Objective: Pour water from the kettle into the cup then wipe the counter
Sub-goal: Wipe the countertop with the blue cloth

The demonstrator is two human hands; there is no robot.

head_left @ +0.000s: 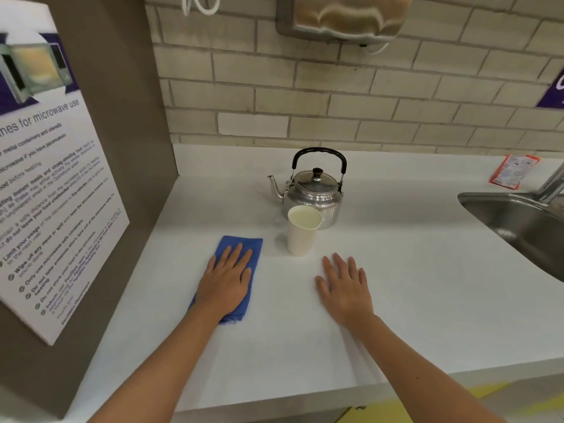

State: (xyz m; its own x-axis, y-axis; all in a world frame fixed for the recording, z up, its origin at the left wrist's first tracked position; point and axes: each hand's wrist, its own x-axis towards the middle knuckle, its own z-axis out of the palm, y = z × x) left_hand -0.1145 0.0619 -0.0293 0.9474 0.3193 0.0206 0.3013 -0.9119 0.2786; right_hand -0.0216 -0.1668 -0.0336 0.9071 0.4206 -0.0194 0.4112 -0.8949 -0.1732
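Observation:
A silver kettle [311, 190] with a black arched handle stands upright near the back of the white counter [412, 294], spout pointing left. Directly in front of it stands a white paper cup [302, 232], touching or almost touching the kettle. A blue cloth [241, 248] lies flat on the counter to the cup's left. My left hand [227, 279] rests palm down on the cloth, fingers spread. My right hand [345, 285] lies flat on the bare counter just below and right of the cup, holding nothing.
A steel sink [518, 227] with a tap is set into the counter at the right. A red sachet [512, 170] lies behind it by the tiled wall. A side panel with a microwave notice [52, 184] borders the left. A dispenser [345, 16] hangs above the kettle.

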